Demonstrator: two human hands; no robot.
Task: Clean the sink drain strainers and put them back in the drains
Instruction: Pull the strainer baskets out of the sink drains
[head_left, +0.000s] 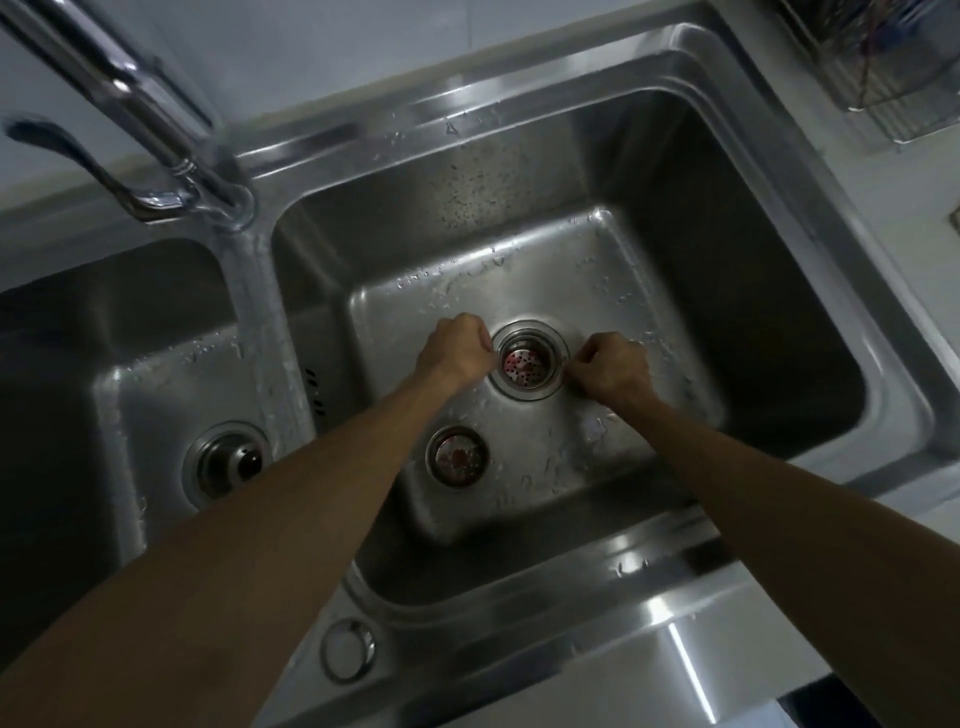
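one strainer (525, 365) sits in the right basin's (753, 291) drain, hands either side; another strainer (457, 457) lies loose nearer, left basin (104, 332) beside.

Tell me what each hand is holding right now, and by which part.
Cannot be told for sure: left hand and right hand are closed at opposite edges of the strainer in the drain, seemingly pinching its rim.

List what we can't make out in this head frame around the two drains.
- Left hand and right hand: fingers curl under at the drain rim, so any grip is hidden.
- Strainer in the drain: seated or being lifted, unclear; residue too small.
- Loose strainer: dim, cleanliness unreadable.
- Left basin drain: deep shadow, partly behind the left forearm.
- Rack: cut by the top-right edge, blurred.
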